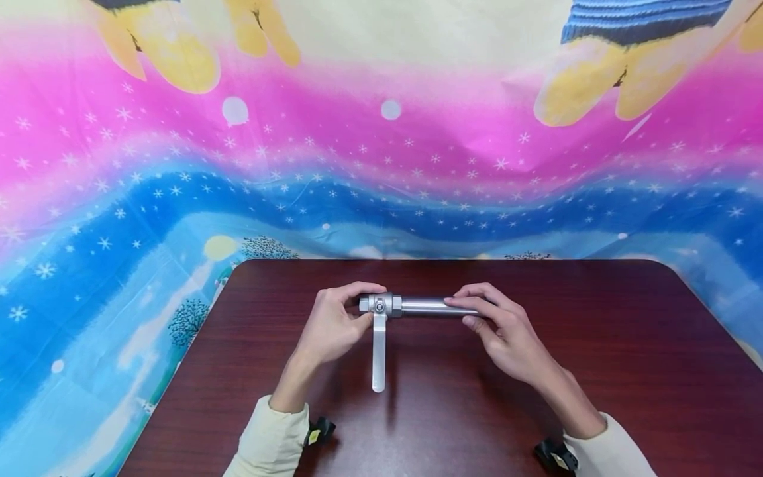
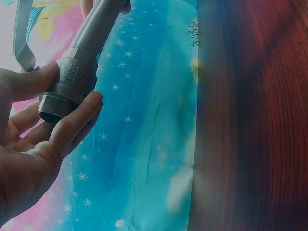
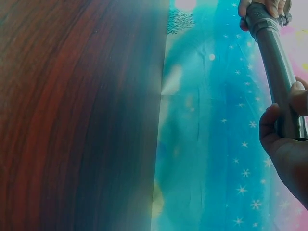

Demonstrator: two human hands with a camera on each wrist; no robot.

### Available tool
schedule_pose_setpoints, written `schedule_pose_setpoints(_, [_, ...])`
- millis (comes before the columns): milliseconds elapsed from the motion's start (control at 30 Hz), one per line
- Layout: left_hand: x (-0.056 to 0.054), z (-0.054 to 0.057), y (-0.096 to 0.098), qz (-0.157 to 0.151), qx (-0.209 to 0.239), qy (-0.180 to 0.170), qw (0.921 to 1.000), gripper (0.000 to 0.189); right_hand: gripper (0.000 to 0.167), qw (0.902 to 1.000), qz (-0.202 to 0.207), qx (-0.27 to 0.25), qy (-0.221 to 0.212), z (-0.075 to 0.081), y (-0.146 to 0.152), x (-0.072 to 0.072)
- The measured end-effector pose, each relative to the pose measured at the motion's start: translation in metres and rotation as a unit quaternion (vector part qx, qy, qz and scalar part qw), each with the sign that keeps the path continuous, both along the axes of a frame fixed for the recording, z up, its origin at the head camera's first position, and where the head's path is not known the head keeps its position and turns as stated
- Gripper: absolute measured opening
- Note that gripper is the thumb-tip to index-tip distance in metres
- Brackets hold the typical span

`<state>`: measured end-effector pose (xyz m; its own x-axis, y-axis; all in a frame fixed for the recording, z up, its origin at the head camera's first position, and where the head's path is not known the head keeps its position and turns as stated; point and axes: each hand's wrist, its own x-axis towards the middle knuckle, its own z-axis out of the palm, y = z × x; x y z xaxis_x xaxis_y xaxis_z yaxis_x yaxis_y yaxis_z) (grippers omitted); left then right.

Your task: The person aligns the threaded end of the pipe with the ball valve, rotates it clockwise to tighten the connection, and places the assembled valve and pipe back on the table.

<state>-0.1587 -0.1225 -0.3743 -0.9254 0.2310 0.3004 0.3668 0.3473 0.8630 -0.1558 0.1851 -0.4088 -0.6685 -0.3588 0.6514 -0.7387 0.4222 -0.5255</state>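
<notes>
A metal ball valve [image 1: 380, 304] with a long lever handle [image 1: 379, 354] is joined to a straight metal pipe [image 1: 426, 306]. My left hand [image 1: 334, 324] grips the valve body, thumb on one side and fingers on the other; its open end shows in the left wrist view beside my fingers [image 2: 77, 120]. At the pipe's far end, my right hand [image 1: 507, 331] holds the tube between thumb and fingers. The lever points toward me in the head view. In the right wrist view the pipe [image 3: 276, 72] runs from the valve down to my right hand [image 3: 288, 154].
A dark reddish-brown table [image 1: 453, 424] lies beneath both hands. Behind it hangs a pink and blue cloth [image 1: 357, 152] printed with snowflakes. Black straps or devices [image 1: 318, 430] sit at both cream sleeves [image 1: 268, 437].
</notes>
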Motion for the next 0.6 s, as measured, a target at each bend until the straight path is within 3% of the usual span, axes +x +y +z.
schedule_pose_setpoints(167, [0.0, 0.0005, 0.0002, -0.003, -0.001, 0.006, 1.0, 0.042, 0.05, 0.9994, -0.015, 0.022, -0.021, 0.0002, 0.0008, 0.0012])
schedule_pose_setpoints(333, [-0.0003, -0.0007, 0.0003, -0.007, -0.002, 0.006, 1.0, 0.043, 0.059, 0.9971, -0.038, 0.051, -0.041, -0.0006, -0.0006, 0.003])
schedule_pose_setpoints(600, [-0.0003, -0.0003, 0.0, 0.001, 0.0, 0.005, 1.0, 0.043, 0.052, 0.9996, -0.018, 0.013, -0.016, 0.002, -0.0023, 0.0035])
